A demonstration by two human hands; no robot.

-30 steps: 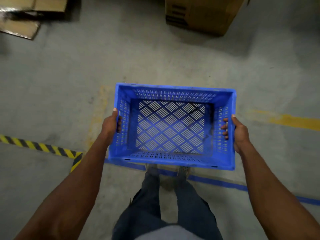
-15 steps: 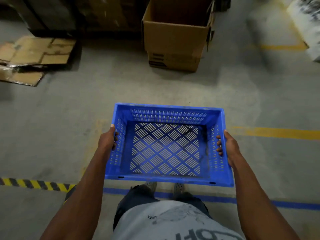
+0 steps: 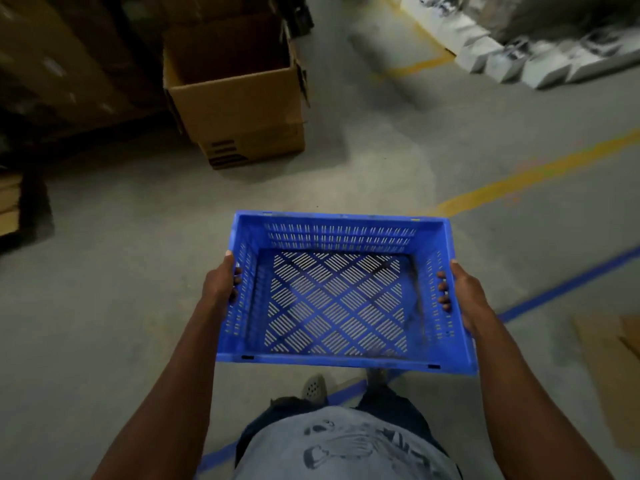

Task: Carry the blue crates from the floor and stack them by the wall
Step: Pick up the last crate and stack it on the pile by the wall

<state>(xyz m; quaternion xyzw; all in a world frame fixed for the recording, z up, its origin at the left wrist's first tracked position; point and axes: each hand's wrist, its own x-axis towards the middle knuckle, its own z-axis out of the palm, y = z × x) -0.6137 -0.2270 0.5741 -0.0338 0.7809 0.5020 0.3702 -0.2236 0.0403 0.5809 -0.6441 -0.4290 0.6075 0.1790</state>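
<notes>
Left hand grips the left short wall of the blue crate, thumb along the rim, fingers curled through the side slots. Right hand does the same on the right wall, fingertips poking through to the inside. Crate is empty, held level in front of the waist, clear of the floor.

Change against the earlier frames: grip is the same on both sides, but the view has swung. The open cardboard box now sits upper left and closer, the yellow floor line runs diagonally, the blue tape line slants off to the right. New things enter upper right: pale blurred packages, too smeared to identify. Flat cardboard shows on the floor at right. One shoe is visible under the crate.

Judgement: person is walking and turning, mid-carry. No wall and no stack of crates in view, so drop-off is not yet reached. Next need is to keep the crate level and avoid the box and the loose cardboard underfoot.
</notes>
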